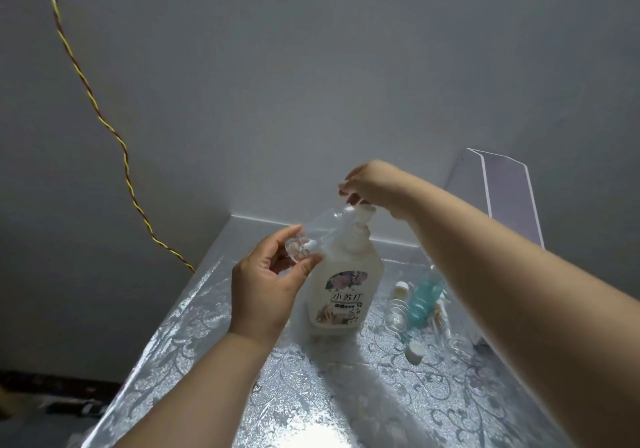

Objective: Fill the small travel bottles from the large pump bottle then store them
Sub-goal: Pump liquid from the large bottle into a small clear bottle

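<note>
L hand [266,285] up at left of big pump btl [346,285], thumb and fingers curled in, pinching small clear travel btl [325,228]. Held tilted, lower end in the fingers, upper end leaning toward pump head [365,210], right against the white spout. Can't tell if spout tip sits inside the mouth; clear plastic blurs it.

R hand [370,184] over top of pump btl, wrist high, fingers and thumb bent down round the pump head, tips on it.

Pump btl upright near back-centre of table [346,395], which has silver floral cover. Cream-white body, flower label w/ Chinese print facing camera.

To its right, partly behind R forearm: teal btl [424,297] lying tilted, clear ribbed btl [398,309] w/ white top just beside it, more small clear items near, too blurred to name. Loose white cap [414,350] on the cover in front of those.

Clear plastic box [509,198] at back right, against grey wall. Twisted yellow-red wire [104,122] running down wall at left to table's back-left edge.
</note>
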`<state>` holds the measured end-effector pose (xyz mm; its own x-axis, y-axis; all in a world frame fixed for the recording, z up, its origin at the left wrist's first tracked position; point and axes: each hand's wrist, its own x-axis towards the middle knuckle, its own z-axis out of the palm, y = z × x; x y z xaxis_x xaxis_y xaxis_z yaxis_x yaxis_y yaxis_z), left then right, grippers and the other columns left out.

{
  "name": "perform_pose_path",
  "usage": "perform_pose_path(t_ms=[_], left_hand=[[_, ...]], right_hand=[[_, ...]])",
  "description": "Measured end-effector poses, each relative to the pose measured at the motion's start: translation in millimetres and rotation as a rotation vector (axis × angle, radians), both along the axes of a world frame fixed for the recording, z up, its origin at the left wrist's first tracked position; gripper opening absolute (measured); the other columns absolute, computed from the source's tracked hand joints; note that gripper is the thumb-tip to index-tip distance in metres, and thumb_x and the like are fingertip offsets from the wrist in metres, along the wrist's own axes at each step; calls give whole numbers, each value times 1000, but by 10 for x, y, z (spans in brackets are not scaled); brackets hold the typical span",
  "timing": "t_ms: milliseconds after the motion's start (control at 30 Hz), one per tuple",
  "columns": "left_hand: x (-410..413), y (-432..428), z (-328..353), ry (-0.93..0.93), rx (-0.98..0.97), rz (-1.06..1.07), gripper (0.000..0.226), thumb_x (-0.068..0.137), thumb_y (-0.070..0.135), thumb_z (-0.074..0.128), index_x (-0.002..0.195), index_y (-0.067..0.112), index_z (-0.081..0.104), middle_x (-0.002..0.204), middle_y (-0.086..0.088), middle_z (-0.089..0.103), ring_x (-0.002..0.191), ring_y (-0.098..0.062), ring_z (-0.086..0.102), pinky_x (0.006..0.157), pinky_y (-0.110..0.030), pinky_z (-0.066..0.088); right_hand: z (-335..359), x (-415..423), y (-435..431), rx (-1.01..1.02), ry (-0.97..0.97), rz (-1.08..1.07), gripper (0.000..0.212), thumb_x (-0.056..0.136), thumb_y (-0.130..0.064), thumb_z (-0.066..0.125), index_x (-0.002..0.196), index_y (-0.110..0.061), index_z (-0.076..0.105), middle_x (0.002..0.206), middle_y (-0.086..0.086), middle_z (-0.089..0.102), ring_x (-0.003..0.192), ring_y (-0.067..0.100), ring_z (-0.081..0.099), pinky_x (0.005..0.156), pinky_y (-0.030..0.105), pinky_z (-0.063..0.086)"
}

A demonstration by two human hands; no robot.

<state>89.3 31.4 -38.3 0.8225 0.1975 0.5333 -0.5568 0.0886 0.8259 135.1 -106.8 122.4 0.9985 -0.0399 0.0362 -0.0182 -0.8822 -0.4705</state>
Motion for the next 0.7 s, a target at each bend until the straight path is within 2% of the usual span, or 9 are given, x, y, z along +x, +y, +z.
perform_pose_path(t_ms=[67, 133, 200, 267, 367, 500, 567, 700], left_hand=[[0, 2, 9, -9, 5, 8, 47, 59, 41, 80, 104, 40, 67, 99, 7, 75, 91, -8, 71, 84, -28, 55], [4, 5, 12, -16, 9, 14, 47, 59, 46, 79, 104, 41, 67, 99, 7, 75, 91, -8, 71, 83, -26, 55], [3, 11, 13, -23, 10, 18, 47, 59, 45, 79, 104, 41, 67, 99, 7, 74, 91, -8, 71, 83, -26, 55], [7, 16, 5, -26, 14, 19, 47, 60, 43, 79, 105, 41, 66, 100, 6, 74, 91, -9, 71, 83, -27, 55], [26, 16, -21, -19, 16, 13, 47, 61, 41, 79, 107, 40, 68, 100, 4, 74, 92, -10, 71, 84, -29, 55], [36, 37, -50, -3, 13, 13, 48, 62, 35, 80, 108, 37, 68, 101, 2, 74, 92, -12, 71, 85, -34, 56], [50, 43, -66, 6, 15, 12, 48, 62, 36, 80, 108, 37, 69, 100, 3, 74, 92, -14, 71, 85, -34, 56], [47, 35, -73, 8, -1, -6, 49, 61, 39, 81, 109, 39, 68, 99, 3, 75, 91, -16, 71, 84, -34, 56]], right_hand=[[100, 4, -9, 8, -25, 5, 30, 97, -15, 47, 116, 0, 64, 102, 11, 67, 81, 18, 53, 69, 25, 41], [97, 23, 7, -37, -32, 35, 30, 97, -14, 47, 119, 1, 62, 104, 12, 66, 78, 16, 54, 72, 24, 44], [5, 42, 31, -109, -14, 50, 31, 96, -13, 49, 122, -3, 62, 117, 13, 65, 87, 16, 52, 83, 27, 46], [-84, 57, 42, -163, 28, 57, 33, 96, -8, 46, 124, -5, 62, 118, 11, 64, 93, 17, 53, 88, 28, 46], [-152, 154, 33, -339, 55, 52, 35, 97, -6, 40, 125, -4, 60, 130, 9, 60, 116, 26, 57, 100, 30, 44], [-236, 278, 3, -512, 65, 36, 32, 91, -8, 53, 121, -8, 64, 130, 10, 59, 119, 29, 56, 102, 33, 46], [-260, 300, -16, -520, 70, 32, 31, 90, -9, 55, 119, -9, 66, 129, 8, 60, 118, 28, 57, 101, 34, 46], [-236, 228, -24, -437, 28, -11, 30, 92, -9, 49, 119, -6, 65, 125, 10, 62, 115, 28, 58, 100, 34, 48]])
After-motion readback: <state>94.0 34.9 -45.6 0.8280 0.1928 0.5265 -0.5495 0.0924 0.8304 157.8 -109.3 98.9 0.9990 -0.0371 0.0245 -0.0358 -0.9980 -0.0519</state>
